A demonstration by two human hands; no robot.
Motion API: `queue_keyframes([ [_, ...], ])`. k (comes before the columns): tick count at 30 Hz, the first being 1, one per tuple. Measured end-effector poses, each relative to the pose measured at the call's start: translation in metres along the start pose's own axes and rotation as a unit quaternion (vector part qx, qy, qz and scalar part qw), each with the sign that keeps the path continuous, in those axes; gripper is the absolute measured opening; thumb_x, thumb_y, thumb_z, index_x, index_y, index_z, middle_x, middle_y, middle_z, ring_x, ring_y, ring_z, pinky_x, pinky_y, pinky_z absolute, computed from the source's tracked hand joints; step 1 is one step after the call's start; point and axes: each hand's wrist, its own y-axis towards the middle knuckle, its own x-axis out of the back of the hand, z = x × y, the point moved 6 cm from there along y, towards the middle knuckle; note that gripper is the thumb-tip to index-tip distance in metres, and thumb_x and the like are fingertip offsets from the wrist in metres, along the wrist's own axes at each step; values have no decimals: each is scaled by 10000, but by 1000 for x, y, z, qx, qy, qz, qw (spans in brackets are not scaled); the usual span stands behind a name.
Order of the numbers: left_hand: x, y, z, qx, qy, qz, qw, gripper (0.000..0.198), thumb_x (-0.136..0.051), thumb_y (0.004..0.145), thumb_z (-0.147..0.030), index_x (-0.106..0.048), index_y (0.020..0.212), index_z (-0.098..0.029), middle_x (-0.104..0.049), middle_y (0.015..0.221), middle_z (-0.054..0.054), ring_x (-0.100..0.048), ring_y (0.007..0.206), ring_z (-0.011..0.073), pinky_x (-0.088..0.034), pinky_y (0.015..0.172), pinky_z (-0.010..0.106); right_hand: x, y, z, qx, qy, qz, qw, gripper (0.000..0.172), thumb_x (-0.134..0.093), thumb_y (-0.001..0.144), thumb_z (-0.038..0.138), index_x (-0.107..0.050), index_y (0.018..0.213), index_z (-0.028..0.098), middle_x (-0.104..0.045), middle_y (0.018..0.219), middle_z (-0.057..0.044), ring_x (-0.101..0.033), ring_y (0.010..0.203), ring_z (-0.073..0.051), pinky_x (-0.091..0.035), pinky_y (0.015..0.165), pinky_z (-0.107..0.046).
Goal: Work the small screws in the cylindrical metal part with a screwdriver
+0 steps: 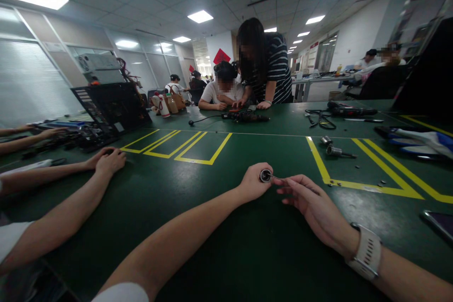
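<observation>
My left hand [254, 182] grips a small round metal part [265, 175] with a dark centre, held just above the green table [198, 226]. My right hand [307, 200], with a white watch on its wrist, pinches a thin metal tool [279, 179] whose tip meets the round part. Both hands meet in the middle of the view, close to the table top.
A neighbour's two arms [106, 163] rest on the table at the left. Yellow tape outlines [191, 151], loose metal parts [334, 151], small screws [381, 182], a phone [439, 224] and an open computer case [109, 106] lie around. Two people work at the far side.
</observation>
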Motion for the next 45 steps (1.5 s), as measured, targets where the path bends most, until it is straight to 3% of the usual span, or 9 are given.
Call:
queue_keyframes([
  [11, -1, -1, -1, -8, 20, 7, 1000, 92, -610, 683, -190, -529, 707, -155, -517, 661, -30, -487, 627, 107, -390, 591, 223, 2, 0, 0, 9, -9, -9, 1000, 143, -619, 790, 365, -641, 814, 225, -658, 965, -26, -580, 913, -203, -441, 763, -353],
  [16, -4, -1, -4, -13, 48, 32, 998, 83, -612, 675, -167, -530, 685, -155, -515, 658, -28, -477, 622, 105, -379, 578, 218, 4, 2, -1, -12, 28, 23, 999, 128, -607, 798, 332, -645, 801, 210, -679, 957, -35, -600, 887, -190, -450, 760, -338],
  [24, -5, -1, -5, -8, 14, 46, 999, 121, -625, 693, -195, -511, 684, -153, -504, 663, -31, -469, 618, 98, -375, 575, 215, 10, 7, -3, -4, 38, 11, 999, 131, -607, 783, 331, -650, 773, 208, -694, 918, -48, -612, 869, -197, -462, 758, -344],
  [30, -4, 0, -2, 7, 34, 43, 998, 233, -659, 674, -248, -491, 814, -166, -519, 747, -25, -473, 644, 109, -370, 566, 222, 13, 0, 7, 86, -100, -62, 989, 152, -617, 772, 360, -632, 767, 209, -669, 855, -40, -596, 848, -213, -440, 756, -364],
  [36, -6, 0, -11, -69, 97, 57, 991, 153, -646, 699, -237, -518, 740, -164, -539, 799, 10, -508, 762, 147, -390, 676, 266, 3, -11, 19, 148, -312, -83, 935, 168, -577, 781, 378, -631, 740, 225, -637, 765, -27, -577, 799, -233, -411, 718, -380],
  [45, -9, -1, -12, -51, 126, 89, 987, 95, -606, 739, -186, -550, 815, -173, -579, 834, 7, -538, 798, 153, -383, 810, 329, 16, -4, 9, 112, -201, -88, 969, 172, -597, 771, 372, -641, 736, 210, -665, 817, -49, -598, 825, -243, -427, 759, -399],
])
